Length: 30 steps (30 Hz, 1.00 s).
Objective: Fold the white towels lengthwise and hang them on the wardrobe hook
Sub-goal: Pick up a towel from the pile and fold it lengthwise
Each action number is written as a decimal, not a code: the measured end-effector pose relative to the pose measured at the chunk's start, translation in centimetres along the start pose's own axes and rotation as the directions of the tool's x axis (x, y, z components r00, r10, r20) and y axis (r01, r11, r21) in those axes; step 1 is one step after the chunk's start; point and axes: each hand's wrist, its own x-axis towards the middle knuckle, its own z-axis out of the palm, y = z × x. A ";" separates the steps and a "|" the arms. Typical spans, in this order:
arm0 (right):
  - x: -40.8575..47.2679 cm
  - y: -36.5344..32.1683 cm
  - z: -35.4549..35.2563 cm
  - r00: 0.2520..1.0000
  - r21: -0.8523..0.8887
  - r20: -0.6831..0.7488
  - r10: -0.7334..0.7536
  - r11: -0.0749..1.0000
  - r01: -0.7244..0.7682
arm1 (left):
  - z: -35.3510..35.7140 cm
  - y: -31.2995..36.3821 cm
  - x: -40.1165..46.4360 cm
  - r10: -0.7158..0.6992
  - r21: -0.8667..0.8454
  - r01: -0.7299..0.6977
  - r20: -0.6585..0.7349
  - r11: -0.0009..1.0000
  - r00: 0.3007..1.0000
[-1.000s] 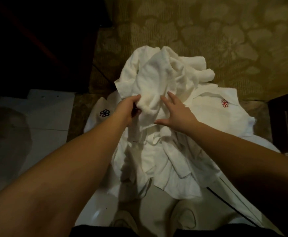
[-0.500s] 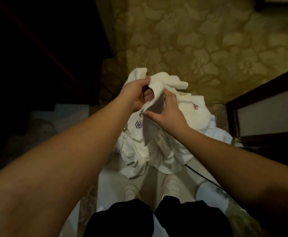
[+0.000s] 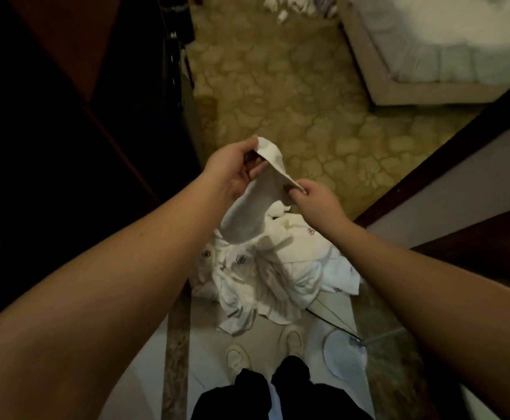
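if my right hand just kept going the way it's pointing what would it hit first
Probably the left hand: the right hand points up-left along the taut edge of the white towel both pinch. Depth is unclear.

Overall: dim, warm yellow-green cast, noisy.
Brightest: bed (image 3: 459,40) top right, white cover blown out, detail smeared.
Towels: held towel (image 3: 256,201) and pile (image 3: 278,268) mid-bright; folds throw soft grey shadows, embroidered marks barely readable.
Darkest: wardrobe (image 3: 50,116) on left nearly black, no detail; dark panel lower right likewise.
Floor: carpet (image 3: 293,101) pattern readable but soft; pale tile near shoes lit evenly.
Hands: left hand (image 3: 232,171) and right hand (image 3: 311,195) fairly sharp, slight smear at fingertips.
Blur: top edge objects smudged, cannot identify.
Distortion: wide-angle; forearms balloon toward bottom corners, straight edges at right lean.
Glare: none seen.
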 end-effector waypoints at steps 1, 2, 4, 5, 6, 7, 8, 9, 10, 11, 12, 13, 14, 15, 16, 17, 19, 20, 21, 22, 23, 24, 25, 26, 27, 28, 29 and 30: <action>-0.7 -1.4 -1.5 1.000 0.034 -0.002 0.005 0.999 -0.004 | 0.5 1.0 -1.5 0.027 -0.014 -0.027 -0.007 1.000 1.000; -1.5 -2.9 -2.9 1.000 0.076 0.000 0.004 0.997 -0.004 | 0.8 2.0 -3.0 0.052 -0.027 -0.053 -0.021 0.998 0.998; -3.1 -6.1 -5.1 0.999 0.139 0.021 -0.039 0.990 0.036 | 1.4 3.8 -5.9 0.094 -0.048 -0.096 -0.048 0.994 0.994; -3.8 -7.8 -6.0 0.997 0.148 0.032 -0.076 0.986 0.071 | 1.5 4.4 -7.3 0.114 -0.057 -0.117 -0.058 0.991 0.992; -4.5 -9.5 -6.8 0.992 0.162 0.038 -0.117 0.981 0.110 | 1.6 5.0 -8.7 0.132 -0.060 -0.136 -0.065 0.989 0.989; -5.2 -11.3 -7.5 0.987 0.188 0.040 -0.153 0.972 0.143 | 1.7 5.4 -10.0 0.151 -0.049 -0.154 -0.062 0.987 0.987; -5.8 -13.0 -8.0 0.982 0.233 0.042 -0.183 0.958 0.169 | 1.7 5.8 -11.3 0.170 -0.021 -0.171 -0.051 0.985 0.984; -6.3 -14.7 -8.5 0.976 0.275 0.050 -0.212 0.942 0.191 | 1.7 6.0 -12.7 0.185 0.023 -0.184 -0.035 0.983 0.982; -6.8 -16.2 -8.9 0.969 0.309 0.060 -0.241 0.927 0.211 | 1.6 6.1 -14.3 0.192 0.081 -0.190 -0.021 0.978 0.981; -7.4 -17.5 -9.1 0.961 0.332 0.074 -0.265 0.916 0.227 | 1.6 6.1 -15.8 0.200 0.152 -0.196 -0.011 0.969 0.980; -8.1 -18.7 -9.3 0.952 0.345 0.089 -0.292 0.906 0.245 | 1.5 6.1 -17.4 0.222 0.227 -0.215 -0.005 0.950 0.975; -8.8 -19.5 -9.3 0.942 0.347 0.107 -0.319 0.900 0.265 | 1.3 5.9 -19.0 0.263 0.295 -0.251 0.000 0.922 0.965; -9.7 -20.2 -9.4 0.931 0.353 0.125 -0.342 0.892 0.281 | 1.0 5.5 -20.6 0.321 0.354 -0.303 0.009 0.885 0.947; -10.7 -20.7 -9.4 0.921 0.371 0.144 -0.361 0.883 0.288 | 0.5 5.0 -22.3 0.393 0.404 -0.374 0.038 0.835 0.919; -11.6 -21.1 -9.5 0.912 0.397 0.161 -0.377 0.871 0.290 | 0.1 4.2 -24.1 0.465 0.462 -0.449 0.088 0.765 0.881; -12.8 -21.4 -9.5 0.901 0.422 0.177 -0.397 0.857 0.295 | -0.3 3.4 -26.0 0.522 0.536 -0.506 0.137 0.676 0.842; -15.1 -21.9 -9.6 0.876 0.461 0.209 -0.434 0.834 0.303 | -0.7 1.2 -29.3 0.613 0.729 -0.513 0.163 0.454 0.773; -16.4 -22.1 -9.5 0.865 0.474 0.218 -0.453 0.824 0.311 | -0.8 0.1 -30.5 0.662 0.811 -0.466 0.135 0.353 0.737; -17.8 -22.3 -9.5 0.854 0.484 0.225 -0.470 0.814 0.320 | -0.9 -0.9 -31.5 0.717 0.873 -0.400 0.088 0.279 0.692; -19.1 -22.5 -9.5 0.842 0.489 0.234 -0.487 0.807 0.330 | -1.2 -1.7 -32.5 0.767 0.920 -0.323 0.040 0.223 0.641; -20.4 -22.6 -9.4 0.832 0.494 0.243 -0.498 0.802 0.335 | -1.6 -2.3 -33.7 0.803 0.950 -0.245 -0.009 0.192 0.596; -21.7 -22.6 -9.4 0.827 0.498 0.247 -0.505 0.799 0.339 | -2.2 -2.9 -35.0 0.823 0.965 -0.184 -0.053 0.189 0.566; -22.9 -22.7 -9.5 0.826 0.501 0.243 -0.510 0.794 0.343 | -3.0 -3.4 -36.5 0.828 0.969 -0.148 -0.085 0.199 0.554; -24.1 -22.8 -9.6 0.823 0.502 0.235 -0.517 0.789 0.353 | -3.9 -3.9 -38.1 0.826 0.970 -0.123 -0.109 0.211 0.553; -25.4 -22.9 -9.7 0.817 0.500 0.228 -0.530 0.784 0.369 | -4.7 -4.4 -39.8 0.821 0.970 -0.102 -0.128 0.220 0.556; -26.7 -23.0 -9.7 0.807 0.492 0.228 -0.545 0.779 0.388 | -5.6 -5.0 -41.6 0.817 0.969 -0.087 -0.144 0.230 0.558; -28.1 -23.2 -9.7 0.796 0.486 0.234 -0.559 0.776 0.402 | -6.4 -5.5 -43.3 0.818 0.966 -0.079 -0.161 0.244 0.553; -29.5 -23.4 -9.6 0.786 0.480 0.240 -0.570 0.773 0.414 | -7.2 -5.9 -45.1 0.819 0.960 -0.081 -0.183 0.268 0.544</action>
